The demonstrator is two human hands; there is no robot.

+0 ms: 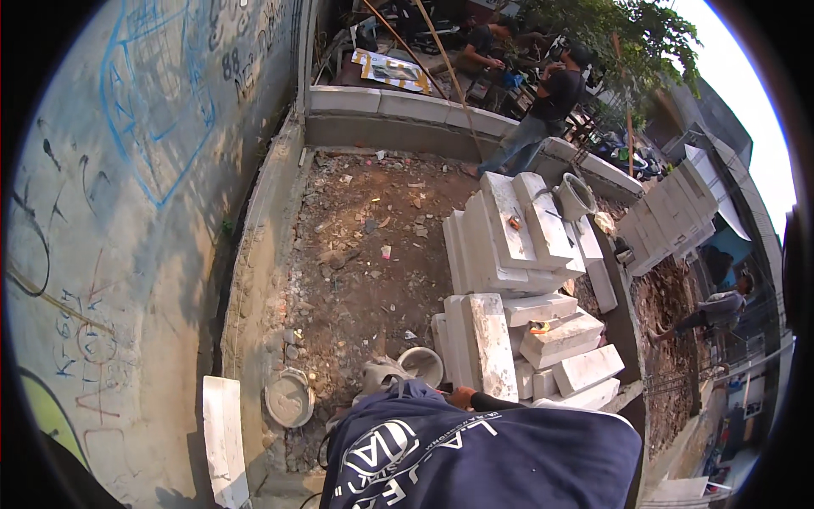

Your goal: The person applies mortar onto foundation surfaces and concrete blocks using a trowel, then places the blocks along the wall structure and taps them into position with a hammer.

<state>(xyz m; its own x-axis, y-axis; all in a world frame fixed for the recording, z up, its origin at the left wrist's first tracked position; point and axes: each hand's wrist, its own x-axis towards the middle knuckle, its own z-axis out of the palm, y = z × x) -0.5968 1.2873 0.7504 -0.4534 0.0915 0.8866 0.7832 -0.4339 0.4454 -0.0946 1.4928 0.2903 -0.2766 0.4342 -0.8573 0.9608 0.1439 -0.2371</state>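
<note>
My right hand [462, 398], below a dark sleeve, shows at the edge of my dark blue shirt [492, 450]. Its fingers look curled round something small and dark that I cannot make out. Just left of it stands a pale round bucket [421, 366], partly hidden by the shirt. Close beyond the hand, an upright white block [492, 343] with a dirty face leans in a stack. A grey cloth-like shape [383, 373] lies in front of the shirt; what it is I cannot tell. My left hand is out of sight.
A mortar-smeared tub [289, 398] and a lone white block [224, 437] stand at left beside the painted wall [153, 220]. White blocks [517, 220] rise on the right, with a tape measure [514, 222] and another bucket [576, 197]. A person [555, 97] stands at the back.
</note>
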